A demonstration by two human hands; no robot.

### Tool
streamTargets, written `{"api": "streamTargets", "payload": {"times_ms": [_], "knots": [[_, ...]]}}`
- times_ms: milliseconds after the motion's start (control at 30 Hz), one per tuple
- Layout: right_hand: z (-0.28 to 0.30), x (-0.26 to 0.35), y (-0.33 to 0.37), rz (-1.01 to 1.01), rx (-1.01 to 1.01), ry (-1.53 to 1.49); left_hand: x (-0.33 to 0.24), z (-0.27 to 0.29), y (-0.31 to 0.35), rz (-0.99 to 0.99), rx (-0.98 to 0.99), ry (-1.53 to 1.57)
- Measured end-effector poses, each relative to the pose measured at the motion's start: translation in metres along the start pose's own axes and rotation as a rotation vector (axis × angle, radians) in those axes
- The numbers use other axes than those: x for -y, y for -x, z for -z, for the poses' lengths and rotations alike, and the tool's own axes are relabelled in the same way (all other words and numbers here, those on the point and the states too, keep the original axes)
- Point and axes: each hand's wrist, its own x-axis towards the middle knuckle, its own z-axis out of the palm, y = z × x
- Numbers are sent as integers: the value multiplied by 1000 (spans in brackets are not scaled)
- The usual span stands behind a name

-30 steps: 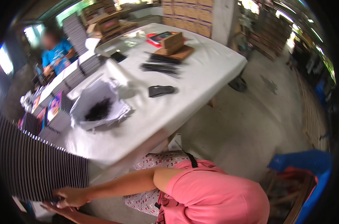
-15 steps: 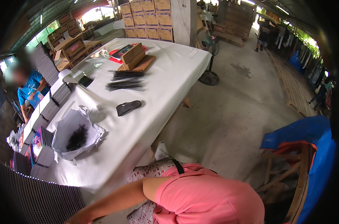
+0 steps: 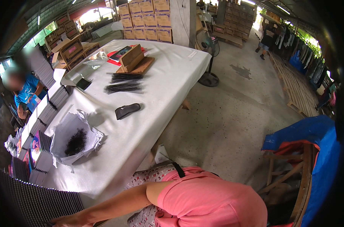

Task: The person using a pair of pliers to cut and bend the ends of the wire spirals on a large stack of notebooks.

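My right arm, in a pink sleeve, reaches leftward along the bottom of the view. At its end, my right hand (image 3: pixel 68 220) lies low against a big stack of black spiral-bound books (image 3: pixel 39 200), their coil edges in rows. The lower edge cuts off part of that hand, so its grip is unclear. My left hand is out of view. Beyond the stack, on the white-covered table (image 3: pixel 115 155), an open crumpled paper wrapping (image 3: pixel 92 145) holds a heap of loose black coils (image 3: pixel 76 142). A black pouch-like item (image 3: pixel 127 111) lies farther right.
Several more black coils (image 3: pixel 124 82) lie beside a wooden block stand (image 3: pixel 132 60). Piled notebooks (image 3: pixel 47 109) line the table's left side, where a co-worker in blue (image 3: pixel 28 92) handles something. A standing fan (image 3: pixel 210 49) and a blue tarp (image 3: pixel 304 128) over a wooden frame are to the right.
My right hand has moved farther left along the black stack. The co-worker's arms have shifted. A distant person on the walkway has come nearer. The view has turned slightly.
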Motion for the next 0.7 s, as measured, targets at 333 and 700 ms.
{"api": "streamTargets", "payload": {"times_ms": [333, 700], "knots": [[3, -13, -12, 74, -20, -54, -10, -1, -1, 264, 54, 178], [18, 31, 32, 428, -263, 753, -32, 7, 10, 287, 295, 588]]}}
